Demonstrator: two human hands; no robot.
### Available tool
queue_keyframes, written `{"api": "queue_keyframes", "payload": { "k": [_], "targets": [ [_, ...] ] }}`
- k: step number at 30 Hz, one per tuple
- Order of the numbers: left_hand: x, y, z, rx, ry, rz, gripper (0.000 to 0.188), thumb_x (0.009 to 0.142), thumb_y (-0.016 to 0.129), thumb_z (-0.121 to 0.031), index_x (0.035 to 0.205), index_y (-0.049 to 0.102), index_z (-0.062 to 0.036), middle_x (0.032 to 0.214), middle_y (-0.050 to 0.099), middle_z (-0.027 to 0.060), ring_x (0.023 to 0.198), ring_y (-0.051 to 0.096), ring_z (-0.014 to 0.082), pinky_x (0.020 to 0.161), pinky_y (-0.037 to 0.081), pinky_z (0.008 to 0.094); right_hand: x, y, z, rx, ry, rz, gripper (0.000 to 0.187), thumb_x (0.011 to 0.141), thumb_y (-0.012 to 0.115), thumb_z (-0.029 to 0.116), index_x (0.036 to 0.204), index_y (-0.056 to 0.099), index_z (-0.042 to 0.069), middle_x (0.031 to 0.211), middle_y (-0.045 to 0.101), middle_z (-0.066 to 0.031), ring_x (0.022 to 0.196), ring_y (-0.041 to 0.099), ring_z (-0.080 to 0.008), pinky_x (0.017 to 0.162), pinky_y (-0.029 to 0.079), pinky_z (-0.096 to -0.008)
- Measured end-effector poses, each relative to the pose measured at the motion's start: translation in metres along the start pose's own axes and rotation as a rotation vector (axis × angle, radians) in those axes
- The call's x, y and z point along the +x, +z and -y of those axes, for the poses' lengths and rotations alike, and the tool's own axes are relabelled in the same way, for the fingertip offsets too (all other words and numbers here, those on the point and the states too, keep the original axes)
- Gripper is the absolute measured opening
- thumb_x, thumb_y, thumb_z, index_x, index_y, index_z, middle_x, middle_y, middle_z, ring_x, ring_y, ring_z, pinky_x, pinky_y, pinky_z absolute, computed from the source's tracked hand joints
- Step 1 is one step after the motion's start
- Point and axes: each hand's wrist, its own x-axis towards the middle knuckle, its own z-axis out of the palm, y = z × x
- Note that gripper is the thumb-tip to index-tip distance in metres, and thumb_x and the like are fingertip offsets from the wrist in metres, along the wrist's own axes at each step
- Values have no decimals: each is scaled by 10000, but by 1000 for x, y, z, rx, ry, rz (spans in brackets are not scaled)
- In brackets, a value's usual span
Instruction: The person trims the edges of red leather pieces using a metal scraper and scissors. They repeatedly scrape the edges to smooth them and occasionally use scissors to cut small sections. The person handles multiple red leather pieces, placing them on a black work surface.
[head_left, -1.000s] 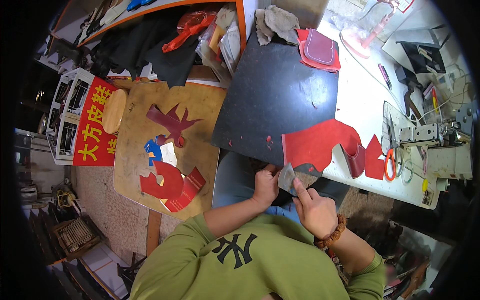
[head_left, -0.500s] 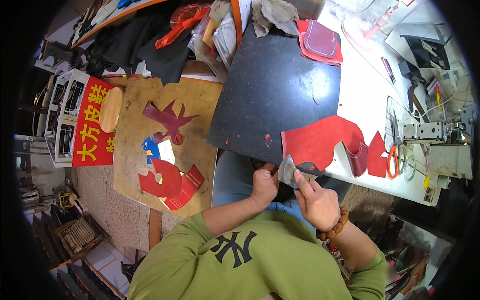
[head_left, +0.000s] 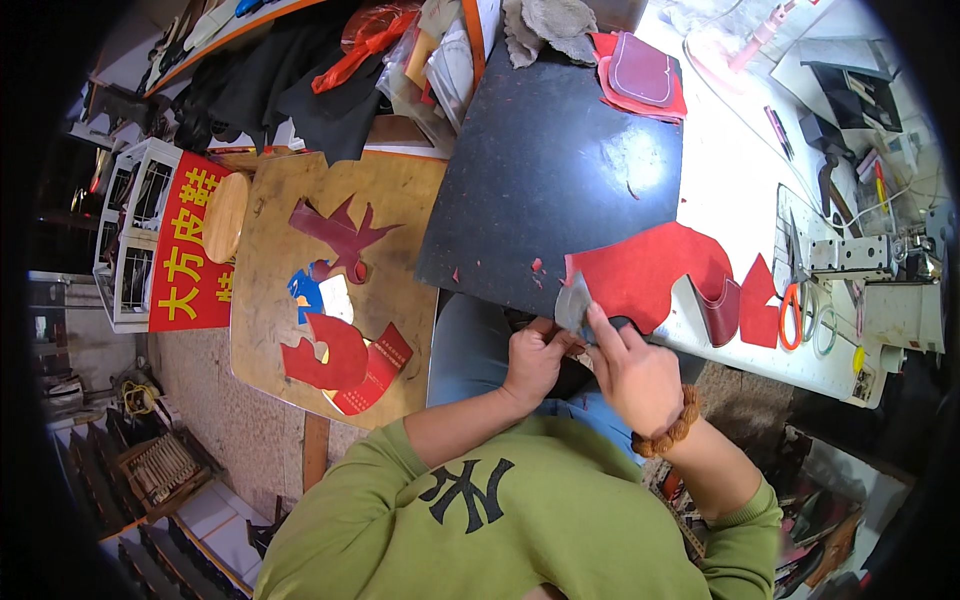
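Note:
My right hand, with a beaded bracelet at the wrist, grips a broad-bladed leather knife, index finger stretched along it. The blade stands at the near edge of a black board, against the left end of a red leather piece. That piece lies over the board's near right corner, and one part curls up to show a darker, smooth face. Close to the blade, my left hand is closed in a pinch below the board's edge. What its fingertips hold is mostly hidden; a small dark reddish edge shows there.
A pointed red leather piece and orange-handled scissors lie right, beside a sewing machine. Stacked leather and grey cloth rest at the far edge. Leather scraps lie on a wooden table at left.
The knife has turned more upright and its blade sits slightly higher. My right hand has shifted a little to the right; my left hand stays pinched nearby. The view has moved slightly.

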Motion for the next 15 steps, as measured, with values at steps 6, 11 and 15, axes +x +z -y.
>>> {"api": "queue_keyframes", "payload": {
  "k": [6,11,15],
  "targets": [
    [0,1,8,-76,5,-44,93,923,612,-59,896,628,28,825,687,63,725,581,75,660,488,259,-39,-10,14,29,17,111,514,831,672,156,1318,538,59,714,546,-85,529,577,-279,464,469,-382],
    [2,-1,8,60,63,-28,70,912,600,-37,929,632,23,835,695,82,728,610,96,662,492,271,-29,-7,8,3,-16,71,515,822,670,185,1304,556,48,677,547,-77,466,557,-247,415,455,-357],
    [0,-1,10,125,90,-42,66,899,598,-26,936,628,21,819,692,107,712,628,119,647,491,285,-24,-7,6,33,-18,69,500,825,663,175,1297,561,45,672,551,-83,470,561,-255,417,460,-364]
  ]
}}
